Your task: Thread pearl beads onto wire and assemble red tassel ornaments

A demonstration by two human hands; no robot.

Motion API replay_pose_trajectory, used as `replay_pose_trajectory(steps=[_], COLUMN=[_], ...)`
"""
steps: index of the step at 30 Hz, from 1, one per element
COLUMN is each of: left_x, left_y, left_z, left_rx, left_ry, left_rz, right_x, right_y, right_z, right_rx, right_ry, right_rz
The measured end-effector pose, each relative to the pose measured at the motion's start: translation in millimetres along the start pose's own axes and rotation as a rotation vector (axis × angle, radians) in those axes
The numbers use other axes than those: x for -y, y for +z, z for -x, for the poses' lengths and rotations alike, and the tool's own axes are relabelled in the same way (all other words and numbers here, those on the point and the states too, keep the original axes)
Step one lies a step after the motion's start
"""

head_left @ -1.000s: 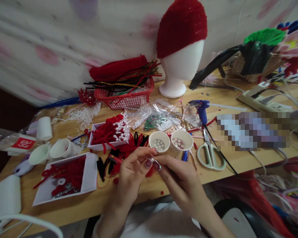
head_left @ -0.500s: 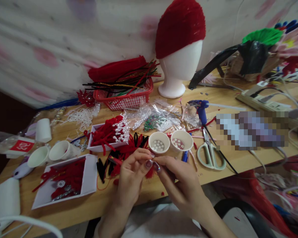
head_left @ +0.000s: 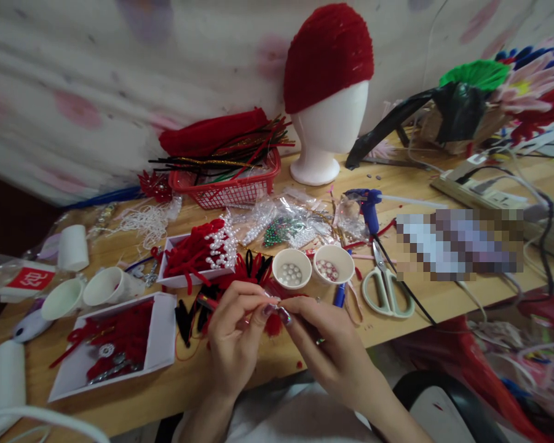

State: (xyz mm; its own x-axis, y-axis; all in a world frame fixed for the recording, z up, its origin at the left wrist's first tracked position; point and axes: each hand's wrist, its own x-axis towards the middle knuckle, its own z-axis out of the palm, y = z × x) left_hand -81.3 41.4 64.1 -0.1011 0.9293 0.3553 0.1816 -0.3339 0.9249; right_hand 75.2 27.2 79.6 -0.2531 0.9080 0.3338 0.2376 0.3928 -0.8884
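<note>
My left hand (head_left: 240, 332) and my right hand (head_left: 329, 335) meet at the fingertips above the table's front edge. Both are closed in a pinch, thumb against forefinger. Whatever sits between the fingertips is too small and hidden to make out. Red strands show behind and below the fingers. Just beyond the hands stand a paper cup (head_left: 291, 284) with white pearl beads and another cup (head_left: 354, 271) with pinkish and white beads. Red and black fuzzy pieces (head_left: 253, 267) lie behind my left hand.
Scissors (head_left: 387, 301) and a blue glue gun (head_left: 369, 209) lie to the right. On the left are a white box (head_left: 165, 332) of red pieces and a box with pearl-tipped stems (head_left: 198, 280). Behind stand a red basket (head_left: 230, 194) and a foam head (head_left: 327, 132) in red covering.
The whole view has shifted slightly, so things appear a little further left and lower. Both hands keep their pinch at the fingertips, with hardly any change in pose.
</note>
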Motion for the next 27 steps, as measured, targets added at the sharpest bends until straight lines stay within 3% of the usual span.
replay_pose_trajectory(steps=[3,6,12,19,22,24,27], left_x=[5.3,5.2,-4.0,-7.3,-6.9,-8.4,-15.3], left_y=[-3.3,-3.5,-0.4,-0.5,-1.9,-3.7,-9.9], left_z=[-0.5,-2.0,-6.5,-8.0,-2.8,-2.1,-11.4], left_rx=[0.035,0.039,0.085,0.146,0.115,0.073,0.013], left_ry=[0.277,0.399,0.489,0.502,0.333,0.074,-0.304], left_rz=[-0.234,-0.348,-0.435,-0.474,-0.341,-0.129,0.362], right_x=[0.0,0.9,0.3,-4.0,-6.0,-7.9,-10.7], right_y=[0.5,-1.0,-2.0,-1.6,-1.7,-2.4,-5.1], right_z=[0.6,1.2,4.3,5.4,6.6,7.8,9.6], right_rx=[0.011,0.023,0.026,-0.035,-0.045,-0.034,-0.02], right_ry=[0.035,0.053,0.096,-0.052,-0.048,-0.025,0.003], right_rz=[-0.017,0.009,0.068,0.307,0.306,0.285,0.308])
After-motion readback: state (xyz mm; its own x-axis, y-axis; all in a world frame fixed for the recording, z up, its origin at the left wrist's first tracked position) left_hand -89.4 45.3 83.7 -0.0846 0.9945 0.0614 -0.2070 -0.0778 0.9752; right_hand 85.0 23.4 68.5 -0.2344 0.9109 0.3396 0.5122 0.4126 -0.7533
